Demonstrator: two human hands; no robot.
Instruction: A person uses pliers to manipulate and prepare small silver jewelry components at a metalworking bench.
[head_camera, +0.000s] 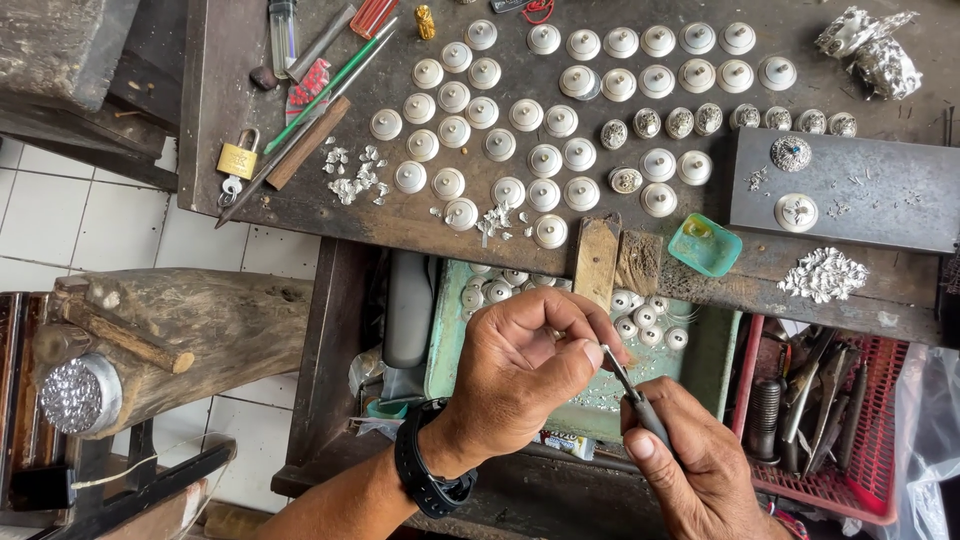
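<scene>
Tweezers (628, 392) sit gripped in the right hand (690, 470), tips reaching the left hand (525, 355), whose fingers curl shut around something too small to tell, above a green tray (445, 330) of silver domed buttons (645, 312) below the desk (220, 100).

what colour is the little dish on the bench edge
Turquoise, the little dish shows best in the head view.
</scene>
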